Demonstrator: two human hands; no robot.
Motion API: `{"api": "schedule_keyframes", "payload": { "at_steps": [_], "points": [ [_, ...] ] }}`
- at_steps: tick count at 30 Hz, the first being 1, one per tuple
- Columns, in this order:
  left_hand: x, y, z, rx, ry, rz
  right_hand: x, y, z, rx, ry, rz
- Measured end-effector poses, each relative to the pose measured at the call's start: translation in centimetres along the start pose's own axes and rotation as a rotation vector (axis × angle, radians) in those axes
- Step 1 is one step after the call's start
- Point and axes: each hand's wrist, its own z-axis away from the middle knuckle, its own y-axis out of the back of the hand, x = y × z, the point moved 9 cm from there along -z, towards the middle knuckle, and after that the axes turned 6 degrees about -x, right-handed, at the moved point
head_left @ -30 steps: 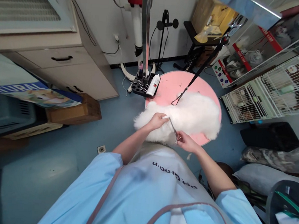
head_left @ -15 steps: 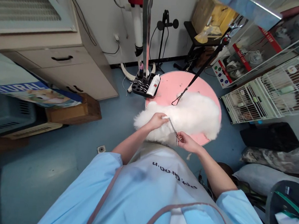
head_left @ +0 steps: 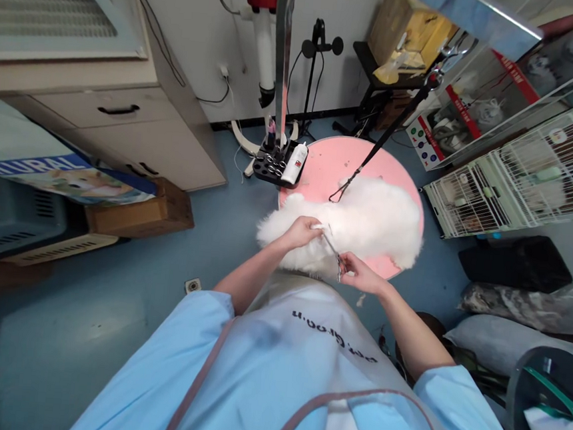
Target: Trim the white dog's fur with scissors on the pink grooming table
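A fluffy white dog (head_left: 381, 216) lies on a round pink grooming table (head_left: 326, 158). My left hand (head_left: 303, 232) is closed in a pinch on a small tuft of white fur at the near side of the dog; which body part the tuft belongs to I cannot make out. My right hand (head_left: 356, 272) has its fingers in the handles of metal scissors (head_left: 332, 248). The blades point up and left, with their tips close beside the pinched fur. A black grooming loop (head_left: 355, 174) runs down to the dog from above.
A black tool holder (head_left: 265, 166) with several scissors and a white bottle (head_left: 295, 163) hangs at the table's left edge on a metal post (head_left: 283, 74). White wire cages (head_left: 521, 175) stand at right. Drawers (head_left: 119, 117) and a cardboard box (head_left: 141, 212) are at left.
The scissors have shifted slightly and their blades look a little more spread near the tips. Both hands and the dog stay in nearly the same place.
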Motion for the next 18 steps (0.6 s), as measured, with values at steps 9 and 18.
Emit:
{"api": "schedule_keyframes", "payload": {
  "at_steps": [9, 18],
  "points": [
    [0.4, 0.3, 0.2, 0.063, 0.029, 0.021, 0.2, 0.3, 0.1, 0.052, 0.012, -0.051],
    [-0.3, 0.3, 0.1, 0.081, 0.016, 0.07, 0.8, 0.5, -0.1, 0.08, -0.005, -0.073]
  ]
}}
